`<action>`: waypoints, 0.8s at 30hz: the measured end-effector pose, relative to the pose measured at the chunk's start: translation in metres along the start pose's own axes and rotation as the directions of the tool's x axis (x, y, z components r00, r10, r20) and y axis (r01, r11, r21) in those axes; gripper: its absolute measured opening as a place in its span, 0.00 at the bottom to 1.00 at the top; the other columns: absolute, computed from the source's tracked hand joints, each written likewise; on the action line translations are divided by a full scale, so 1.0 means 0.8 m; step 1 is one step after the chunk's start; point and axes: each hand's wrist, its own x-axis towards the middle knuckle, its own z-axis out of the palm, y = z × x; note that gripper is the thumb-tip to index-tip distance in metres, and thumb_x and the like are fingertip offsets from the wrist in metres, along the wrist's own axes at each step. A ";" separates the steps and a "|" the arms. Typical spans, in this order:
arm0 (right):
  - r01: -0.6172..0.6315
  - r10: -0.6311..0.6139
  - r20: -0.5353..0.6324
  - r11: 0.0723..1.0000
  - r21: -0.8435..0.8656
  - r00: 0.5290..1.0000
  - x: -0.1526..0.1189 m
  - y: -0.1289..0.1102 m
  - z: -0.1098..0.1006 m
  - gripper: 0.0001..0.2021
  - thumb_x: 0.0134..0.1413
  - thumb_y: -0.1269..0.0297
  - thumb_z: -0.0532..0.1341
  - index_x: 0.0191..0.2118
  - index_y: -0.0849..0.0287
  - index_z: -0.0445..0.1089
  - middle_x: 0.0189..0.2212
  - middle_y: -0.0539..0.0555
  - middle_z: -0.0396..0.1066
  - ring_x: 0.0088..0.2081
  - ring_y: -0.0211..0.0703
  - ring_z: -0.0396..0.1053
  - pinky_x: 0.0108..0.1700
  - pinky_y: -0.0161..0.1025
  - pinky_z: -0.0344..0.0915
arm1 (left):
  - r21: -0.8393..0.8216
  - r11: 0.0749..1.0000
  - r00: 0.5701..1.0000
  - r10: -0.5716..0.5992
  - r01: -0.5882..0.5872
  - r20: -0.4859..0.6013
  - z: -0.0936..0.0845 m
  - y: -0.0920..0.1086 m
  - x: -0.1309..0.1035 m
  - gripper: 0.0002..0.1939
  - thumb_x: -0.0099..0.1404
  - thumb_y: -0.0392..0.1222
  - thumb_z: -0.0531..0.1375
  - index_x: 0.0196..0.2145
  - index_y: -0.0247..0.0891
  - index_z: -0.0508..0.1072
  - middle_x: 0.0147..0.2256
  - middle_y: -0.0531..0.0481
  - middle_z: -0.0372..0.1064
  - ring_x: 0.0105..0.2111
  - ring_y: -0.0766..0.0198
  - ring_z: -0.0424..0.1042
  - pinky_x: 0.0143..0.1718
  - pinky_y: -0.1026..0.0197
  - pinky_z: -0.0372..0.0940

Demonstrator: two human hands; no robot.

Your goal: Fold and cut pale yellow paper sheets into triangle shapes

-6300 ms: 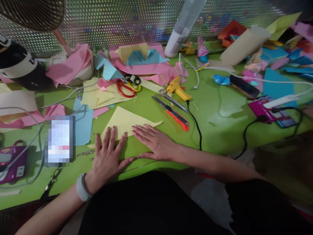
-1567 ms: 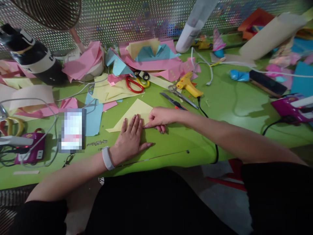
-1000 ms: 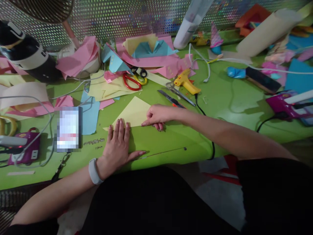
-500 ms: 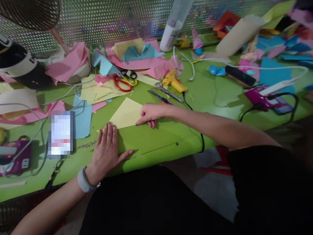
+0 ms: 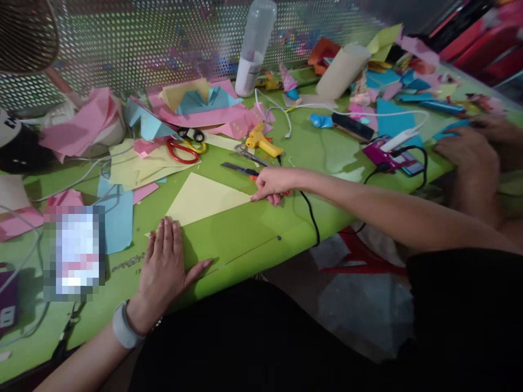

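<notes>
1. Triangular yellow paper (image 5: 206,198) is lying between the scissors (image 5: 182,154) and the front edge of the green surface (image 5: 241,239).
2. The left hand (image 5: 163,267) is lying flat with its fingertips at the paper's left corner, fingers together, thumb apart.
3. The right hand (image 5: 273,184) is touching the right corner, its other fingers curling; whether they are gripping anything cannot be told.
4. Behind it, the utility knife (image 5: 239,168) is lying partly hidden.
5. Another person's hand (image 5: 469,149) is resting near the surface's right end.
</notes>
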 end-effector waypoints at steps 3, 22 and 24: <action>-0.025 0.025 0.002 1.000 0.014 1.000 -0.011 0.005 -0.004 0.23 0.51 0.50 0.69 0.19 0.59 0.61 0.16 0.49 0.72 0.20 0.37 0.72 0.26 0.33 0.64 | 0.012 1.000 1.000 0.010 -0.010 -0.012 0.000 -0.002 -0.001 0.56 0.66 0.74 0.41 0.69 0.17 0.46 0.65 0.17 0.50 0.67 0.34 0.52 0.64 0.36 0.53; 0.112 -0.260 -0.476 0.942 -0.317 0.840 -0.095 -0.053 0.004 0.13 0.57 0.52 0.63 0.29 0.55 0.70 0.26 0.52 0.74 0.28 0.43 0.68 0.30 0.38 0.52 | 0.023 1.000 0.999 0.014 -0.015 0.042 -0.011 -0.018 -0.010 0.54 0.66 0.73 0.46 0.68 0.17 0.49 0.67 0.20 0.48 0.68 0.36 0.50 0.65 0.38 0.54; 0.241 -0.367 -0.357 0.905 -0.350 0.859 -0.077 -0.069 0.024 0.17 0.61 0.48 0.60 0.29 0.55 0.70 0.24 0.51 0.73 0.28 0.42 0.68 0.30 0.38 0.52 | 0.022 0.999 0.998 0.031 -0.032 0.049 -0.013 -0.020 -0.009 0.53 0.67 0.72 0.45 0.69 0.19 0.48 0.67 0.21 0.49 0.68 0.38 0.50 0.65 0.39 0.55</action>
